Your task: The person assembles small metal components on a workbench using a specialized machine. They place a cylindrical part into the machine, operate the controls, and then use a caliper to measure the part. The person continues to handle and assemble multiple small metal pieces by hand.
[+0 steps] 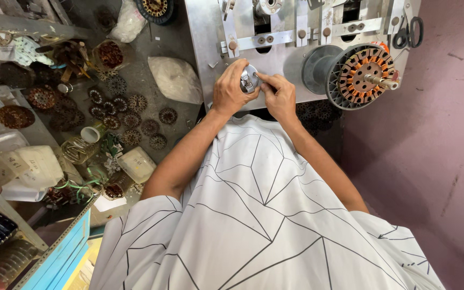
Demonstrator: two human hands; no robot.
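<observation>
While the left hand is gripping a round metal knob on the winding machine, the right hand's fingertips are pinching its edge, apparently turning it.

The small round shiny metal part is mostly hidden behind the left hand's fingers and the right hand's fingertips; its lower half is unseen.

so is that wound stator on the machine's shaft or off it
On it: the wound stator sits on the machine's shaft, whose tip pokes out through its centre.
</observation>
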